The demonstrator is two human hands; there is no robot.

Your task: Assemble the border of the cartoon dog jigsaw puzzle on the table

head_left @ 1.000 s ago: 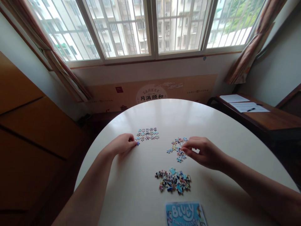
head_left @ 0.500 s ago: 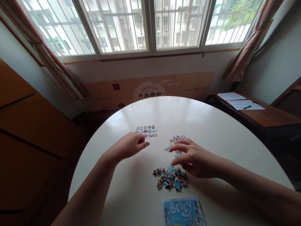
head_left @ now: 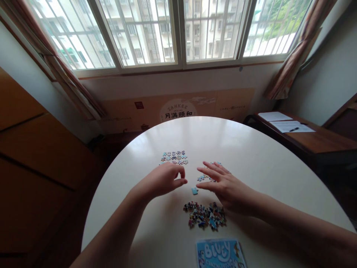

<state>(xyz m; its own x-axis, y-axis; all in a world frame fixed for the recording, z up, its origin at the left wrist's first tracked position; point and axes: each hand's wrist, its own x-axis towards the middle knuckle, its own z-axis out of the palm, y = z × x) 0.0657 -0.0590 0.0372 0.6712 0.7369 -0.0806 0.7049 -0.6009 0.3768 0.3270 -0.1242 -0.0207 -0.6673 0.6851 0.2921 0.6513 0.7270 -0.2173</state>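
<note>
A light blue puzzle piece lies by itself on the white round table. My right hand is just right of it, fingers spread and holding nothing; whether a fingertip touches the piece I cannot tell. Partly under that hand is a loose group of puzzle pieces. On the other side, my left hand hovers with curled fingers, thumb and index finger apart, nothing between them. Just beyond it, several puzzle pieces are laid out in rows. Nearer me sits a mixed pile of puzzle pieces.
A blue Bluey puzzle picture lies at the table's near side. To the right stands a brown wooden desk with papers and a pen. Behind the table are a printed panel and barred windows; a wooden cabinet is at left.
The light blue piece has moved from the pile's top edge to a spot up and left of it. My right hand's fingers have spread, and my left hand has come rightward, nearer the piece.
</note>
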